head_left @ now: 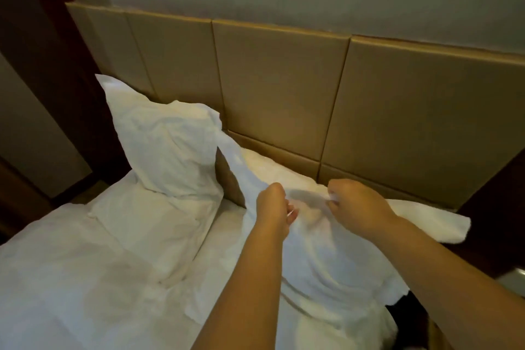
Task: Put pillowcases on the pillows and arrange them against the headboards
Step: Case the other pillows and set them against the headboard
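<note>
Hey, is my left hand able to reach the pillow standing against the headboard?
Probably not yet: the left hand grips the pillowcase in front. The path to the upright pillow looks open once it lets go.

Left hand (274, 207): fingertips smeared by motion blur where they curl into the pillowcase (326, 258); right hand (355, 204): fingertips tucked under a pinched fold of the same cloth; both forearms run off the bottom edge. Cannot tell under the folds whether a pillow fills the pillowcase. The brown patch (230, 182) beside the upright pillow (167, 148) is too shadowed to identify. Headboard (278, 79) is cut by the right edge, its base hidden behind both; the dark shape (403, 312) at lower right is cropped and unidentified.
</note>
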### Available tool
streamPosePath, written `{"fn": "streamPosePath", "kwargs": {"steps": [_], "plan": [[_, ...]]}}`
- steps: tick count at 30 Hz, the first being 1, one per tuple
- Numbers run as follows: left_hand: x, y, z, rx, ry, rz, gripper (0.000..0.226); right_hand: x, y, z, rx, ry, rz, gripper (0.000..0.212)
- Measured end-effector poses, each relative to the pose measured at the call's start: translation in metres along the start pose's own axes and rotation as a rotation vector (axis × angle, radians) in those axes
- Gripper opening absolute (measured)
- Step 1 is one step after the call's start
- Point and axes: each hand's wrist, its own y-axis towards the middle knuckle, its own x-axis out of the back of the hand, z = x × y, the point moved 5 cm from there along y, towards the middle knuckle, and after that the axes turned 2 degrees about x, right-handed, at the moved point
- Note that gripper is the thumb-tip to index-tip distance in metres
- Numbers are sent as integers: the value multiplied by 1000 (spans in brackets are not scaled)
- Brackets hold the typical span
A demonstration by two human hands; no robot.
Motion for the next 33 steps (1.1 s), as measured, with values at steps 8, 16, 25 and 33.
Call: {"fn": "streamPosePath", "kwargs": {"steps": [8,16,25,33], "plan": [[-35,29,-26,-502,961,83,54,-12,17,-57,-273,3,-71,10],[-68,58,-43,-977,1694,-133,88,-36,37,-95,-346,-54,-27,77],[-69,106,15,-782,2080,-5,81,-89,35,-98,-288,-224,217,86],[-53,72,43,-761,2095,64,56,-113,-8,-80,-176,-158,162,39]]}}
